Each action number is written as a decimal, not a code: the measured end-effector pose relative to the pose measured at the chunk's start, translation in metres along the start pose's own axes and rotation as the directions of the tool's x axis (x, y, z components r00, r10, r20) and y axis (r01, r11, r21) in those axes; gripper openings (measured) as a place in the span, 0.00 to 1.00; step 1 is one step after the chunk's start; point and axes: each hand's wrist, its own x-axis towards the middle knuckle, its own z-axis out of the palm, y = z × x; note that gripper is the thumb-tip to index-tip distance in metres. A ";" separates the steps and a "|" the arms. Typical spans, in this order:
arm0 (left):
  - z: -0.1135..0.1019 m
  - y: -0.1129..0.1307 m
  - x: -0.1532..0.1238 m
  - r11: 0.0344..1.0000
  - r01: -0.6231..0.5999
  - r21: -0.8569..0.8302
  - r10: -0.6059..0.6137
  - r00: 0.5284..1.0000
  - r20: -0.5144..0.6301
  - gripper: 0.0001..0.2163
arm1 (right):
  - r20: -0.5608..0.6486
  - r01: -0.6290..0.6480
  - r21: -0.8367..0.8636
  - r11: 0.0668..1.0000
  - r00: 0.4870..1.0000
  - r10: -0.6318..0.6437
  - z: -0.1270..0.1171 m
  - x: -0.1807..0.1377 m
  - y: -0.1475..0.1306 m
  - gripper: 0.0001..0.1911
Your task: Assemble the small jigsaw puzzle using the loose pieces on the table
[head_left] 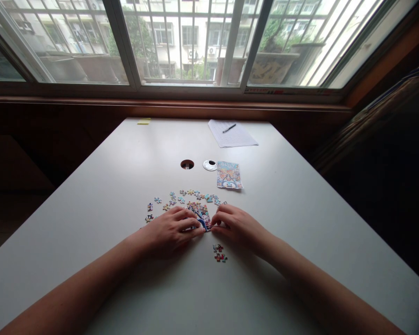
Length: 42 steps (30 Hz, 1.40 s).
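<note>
My left hand and my right hand rest on the white table, fingertips meeting over a small joined patch of colourful jigsaw pieces. Both hands have their fingers curled and pinched on that patch. Several loose pieces lie scattered in an arc just beyond the hands. Two more loose pieces lie close to my right wrist. A small colourful reference picture lies flat beyond the pieces.
A round cable hole and its white cap sit mid-table. A sheet of paper with a pen and a yellow sticky note lie at the far edge, under a barred window. A dark chair stands right.
</note>
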 end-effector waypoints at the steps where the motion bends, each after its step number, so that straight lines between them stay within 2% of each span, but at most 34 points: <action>1: 0.000 0.001 0.000 1.000 0.006 -0.002 -0.006 1.000 0.001 0.22 | -0.002 0.003 -0.001 1.000 1.000 -0.003 0.000 0.000 0.000 0.03; 6: 0.000 0.002 0.000 1.000 0.023 -0.008 -0.023 1.000 -0.011 0.21 | -0.009 0.061 -0.016 0.998 0.998 -0.061 -0.004 0.000 0.005 0.02; 11: -0.002 0.003 0.000 0.999 0.030 -0.022 -0.030 1.000 -0.007 0.21 | -0.034 0.131 -0.006 0.991 0.991 -0.131 -0.018 -0.004 0.006 0.07; 16: -0.002 0.004 0.000 0.999 0.030 -0.011 -0.030 1.000 0.008 0.19 | 0.029 0.237 -0.054 0.970 0.971 -0.236 -0.023 -0.007 0.003 0.11; 28: 0.001 0.002 0.001 1.000 0.029 -0.011 -0.029 1.000 0.007 0.18 | 0.111 0.276 -0.166 0.947 0.959 -0.260 -0.021 -0.008 0.002 0.12; 42: -0.001 0.003 0.002 1.000 0.008 0.012 -0.008 1.000 -0.011 0.17 | 0.109 0.279 -0.153 0.948 0.958 -0.265 -0.026 -0.011 0.007 0.13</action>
